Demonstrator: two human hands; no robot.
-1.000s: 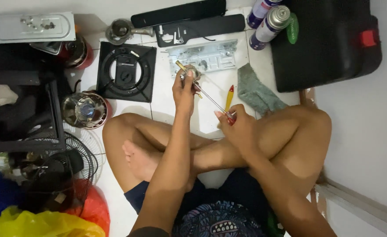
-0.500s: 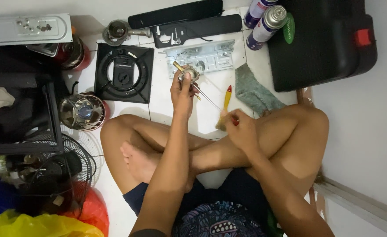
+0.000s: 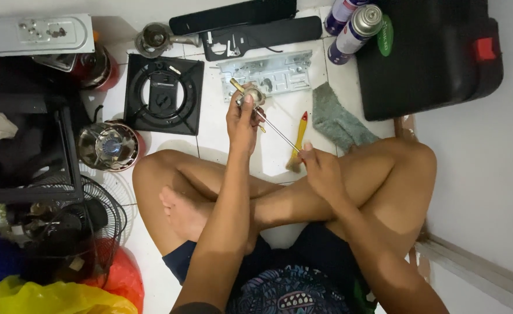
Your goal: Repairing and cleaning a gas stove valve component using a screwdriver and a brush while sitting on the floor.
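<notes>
Head view: the left hand [image 3: 243, 119] was closed on a small metal valve part [image 3: 250, 96], held up above the white tiled floor [image 3: 221, 136]. The right hand [image 3: 320, 168] was closed on the near end of a thin metal rod [image 3: 279, 131] running into that part. Since a second earlier, the right hand had dropped from beside the yellow brush [image 3: 299, 139] toward the knee, apparently drawing the rod outward.

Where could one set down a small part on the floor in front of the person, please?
Bare white tile lies between the black burner grate and the left hand, and a small patch between the grey metal plate and the yellow-handled brush. The back edge is crowded with spray cans, black panels and a black case; the left is packed too.
</notes>
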